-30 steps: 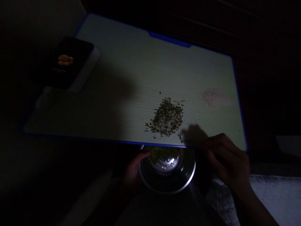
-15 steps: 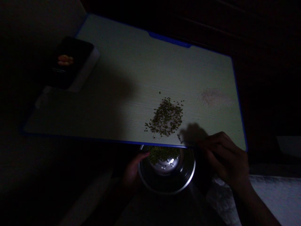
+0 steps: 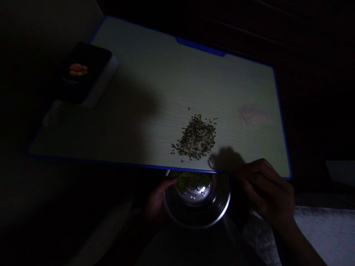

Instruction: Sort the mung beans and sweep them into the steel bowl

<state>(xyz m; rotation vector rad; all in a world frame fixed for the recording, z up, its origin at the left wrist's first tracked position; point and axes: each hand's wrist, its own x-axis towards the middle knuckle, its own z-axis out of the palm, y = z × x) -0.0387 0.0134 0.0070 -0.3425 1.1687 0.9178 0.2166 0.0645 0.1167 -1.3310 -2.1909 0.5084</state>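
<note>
Looking down through the head view: green mung beans (image 3: 196,138) lying in a loose scatter on a pale green worktop (image 3: 172,70) with a blue edge, more beans (image 3: 191,181) sitting in a stainless-steel bowl (image 3: 197,207) just below that edge. Step in hand, by the look of it: moving beans from worktop to bowl. Left hand (image 3: 156,199) curling at the bowl's rim, fingers (image 3: 172,180) closed on it. Right hand (image 3: 266,192) hovering at the worktop's near edge, fingers (image 3: 241,171) bent and drawn together (whether gripping a bean, too dark to tell). Next move seemingly calling for drawing the scatter over the edge into the bowl. Lying well apart: a pale powdery patch (image 3: 249,114) and a dark box (image 3: 83,72) with an orange picture.
</note>
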